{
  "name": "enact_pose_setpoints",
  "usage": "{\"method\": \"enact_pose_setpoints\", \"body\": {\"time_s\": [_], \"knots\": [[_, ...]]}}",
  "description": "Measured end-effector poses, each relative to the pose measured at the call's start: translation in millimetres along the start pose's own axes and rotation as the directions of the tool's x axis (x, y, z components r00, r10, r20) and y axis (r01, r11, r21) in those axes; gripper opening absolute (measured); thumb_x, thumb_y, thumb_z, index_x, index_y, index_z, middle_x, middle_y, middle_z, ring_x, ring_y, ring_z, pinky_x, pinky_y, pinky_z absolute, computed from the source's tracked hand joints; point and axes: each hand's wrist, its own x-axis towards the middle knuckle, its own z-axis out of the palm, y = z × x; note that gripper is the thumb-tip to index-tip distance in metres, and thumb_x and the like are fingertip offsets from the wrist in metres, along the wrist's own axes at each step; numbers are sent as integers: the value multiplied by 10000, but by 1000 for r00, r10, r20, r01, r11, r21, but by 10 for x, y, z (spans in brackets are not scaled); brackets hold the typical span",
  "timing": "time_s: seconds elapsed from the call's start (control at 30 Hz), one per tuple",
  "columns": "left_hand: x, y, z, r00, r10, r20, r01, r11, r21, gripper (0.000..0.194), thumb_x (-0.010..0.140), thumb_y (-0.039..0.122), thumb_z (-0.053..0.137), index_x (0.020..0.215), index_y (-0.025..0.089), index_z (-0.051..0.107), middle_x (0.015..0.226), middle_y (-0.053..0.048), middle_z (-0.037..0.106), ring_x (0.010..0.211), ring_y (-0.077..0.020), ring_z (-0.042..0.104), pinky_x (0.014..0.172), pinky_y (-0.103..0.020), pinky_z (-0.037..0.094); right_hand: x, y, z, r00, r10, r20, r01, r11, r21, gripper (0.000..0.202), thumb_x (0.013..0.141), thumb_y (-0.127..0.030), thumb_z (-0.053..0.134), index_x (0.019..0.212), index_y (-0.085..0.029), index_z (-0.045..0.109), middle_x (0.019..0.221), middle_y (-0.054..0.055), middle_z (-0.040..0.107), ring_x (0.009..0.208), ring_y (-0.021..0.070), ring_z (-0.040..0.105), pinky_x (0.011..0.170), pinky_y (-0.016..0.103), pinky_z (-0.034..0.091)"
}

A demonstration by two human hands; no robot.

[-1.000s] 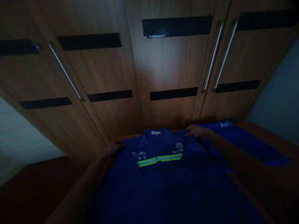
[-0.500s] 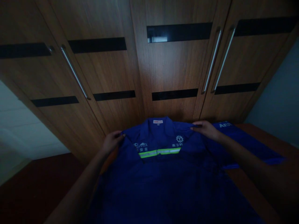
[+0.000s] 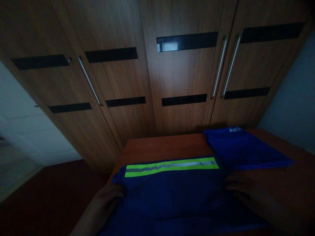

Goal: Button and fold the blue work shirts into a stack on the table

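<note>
A dark blue work jacket (image 3: pixel 169 196) lies spread over a reddish-brown table (image 3: pixel 147 144), with its lime and silver reflective band (image 3: pixel 172 166) running across the far end. Its collar and printed chest are out of sight. At the jacket's left edge, my left hand (image 3: pixel 108 198) has its fingers curled onto the cloth. On the opposite side, my right hand (image 3: pixel 246 193) is closed at the right edge of the fabric, its fingertips dim against the dark cloth.
A folded blue garment (image 3: pixel 243 147) with white lettering lies at the right of the table. Behind the table stands a wooden wardrobe (image 3: pixel 182 75) with long metal handles. A pale wall (image 3: pixel 292 91) is on the right and a dark red floor (image 3: pixel 71 193) on the left.
Both hands have left the jacket's shoulders and come nearer me, to its sides. The collar and chest print have gone from view, and a wide reflective band now faces up.
</note>
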Motion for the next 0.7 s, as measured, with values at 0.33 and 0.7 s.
{"method": "enact_pose_setpoints", "body": {"time_s": [0.33,0.7], "knots": [[-59,413,121,989,145,37,-149,951,272,193,857,230,556,993,292,678,1009,-10,703,918,-174,662,814,-269,535,-86,-264,161,984,-168,65,176,970,-165,379,844,-188,535,1165,-364,631,1255,-5,609,1172,228,547,995,408,456],[17,556,-44,988,95,125,-102,994,46,268,835,149,495,931,307,689,976,2,724,906,-175,674,816,-268,547,27,-328,100,998,-63,-2,63,998,-21,355,798,-146,495,1023,-321,706,1204,12,636,1165,259,550,994,437,460]]}}
